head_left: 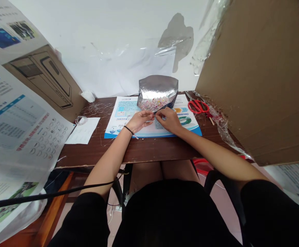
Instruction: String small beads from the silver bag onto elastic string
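Two narrow pinches, left hand and right hand, fingertips together below a foil bag of beads; anything held too small to tell.

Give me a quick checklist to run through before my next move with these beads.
1. Foil pouch open, with its mouth toward you: ok.
2. Beads gathered at the pouch mouth, on the printed sheet: ok, though a few may lie outside it; too small to tell.
3. Right hand gripping something at the pouch mouth: cannot tell; the fingers hide it.
4. Left hand holding anything: cannot tell.
5. Short beaded strand by the left wrist secure: cannot tell.
6. Red-handled scissors on the desk, right of the sheet: ok.
7. Clear thread lying loose on the desk: not ok; it looks tangled.
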Motion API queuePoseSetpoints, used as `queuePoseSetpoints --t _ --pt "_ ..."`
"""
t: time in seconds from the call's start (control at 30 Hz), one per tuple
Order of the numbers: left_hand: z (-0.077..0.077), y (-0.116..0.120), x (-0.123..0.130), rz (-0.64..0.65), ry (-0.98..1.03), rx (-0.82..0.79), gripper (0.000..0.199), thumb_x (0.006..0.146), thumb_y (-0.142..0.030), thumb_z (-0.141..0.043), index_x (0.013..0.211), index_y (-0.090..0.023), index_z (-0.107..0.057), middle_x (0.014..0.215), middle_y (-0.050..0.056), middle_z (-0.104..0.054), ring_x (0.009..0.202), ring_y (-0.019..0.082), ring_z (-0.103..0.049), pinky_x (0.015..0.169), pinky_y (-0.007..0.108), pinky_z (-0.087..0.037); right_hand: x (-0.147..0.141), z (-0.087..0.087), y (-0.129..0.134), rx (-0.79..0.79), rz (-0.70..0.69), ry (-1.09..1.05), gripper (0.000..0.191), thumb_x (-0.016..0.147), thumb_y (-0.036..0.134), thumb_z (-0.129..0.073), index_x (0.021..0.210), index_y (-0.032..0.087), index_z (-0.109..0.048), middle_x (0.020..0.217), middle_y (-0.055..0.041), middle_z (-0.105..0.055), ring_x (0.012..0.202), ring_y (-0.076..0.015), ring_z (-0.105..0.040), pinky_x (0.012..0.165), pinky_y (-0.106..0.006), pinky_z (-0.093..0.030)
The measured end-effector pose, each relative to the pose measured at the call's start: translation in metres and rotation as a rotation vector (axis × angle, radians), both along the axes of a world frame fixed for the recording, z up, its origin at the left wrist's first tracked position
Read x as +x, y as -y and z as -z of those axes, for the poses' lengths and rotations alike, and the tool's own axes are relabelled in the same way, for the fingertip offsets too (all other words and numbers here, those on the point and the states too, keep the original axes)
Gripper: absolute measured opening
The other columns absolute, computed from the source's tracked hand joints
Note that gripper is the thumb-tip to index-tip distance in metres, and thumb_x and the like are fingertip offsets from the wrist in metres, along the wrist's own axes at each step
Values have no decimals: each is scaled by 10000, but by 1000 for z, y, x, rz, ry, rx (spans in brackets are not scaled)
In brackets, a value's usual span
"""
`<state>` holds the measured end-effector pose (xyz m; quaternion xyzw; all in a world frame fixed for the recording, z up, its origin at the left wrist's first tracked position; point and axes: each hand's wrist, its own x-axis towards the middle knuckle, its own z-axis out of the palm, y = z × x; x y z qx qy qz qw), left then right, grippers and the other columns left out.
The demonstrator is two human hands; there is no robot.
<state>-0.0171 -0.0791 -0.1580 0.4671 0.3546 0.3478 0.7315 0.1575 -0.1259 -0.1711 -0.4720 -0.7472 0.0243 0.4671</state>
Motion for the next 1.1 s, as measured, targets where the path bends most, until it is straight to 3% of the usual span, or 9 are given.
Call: queuePoseSetpoints --t 0.4,1.1 --pt "5 -3 -2 46 -12 41 247 659 -154 -790 851 -130 -636 771 8 -635 737 93 -607 754 270 -502 -3 0 1 -50 15 0 100 818 194 -552 730 196 -598 665 -20 -577 691 -167 -500 693 -327 -389" --pt "5 -3 -1 42 10 34 148 714 -124 -743 819 -124 -639 772 26 -634 741 103 -613 762 280 -498 -3 0 2 -54 20 9 92 822 192 -545 741 213 -582 667 -13 -574 681 -162 -514 681 -331 -404"
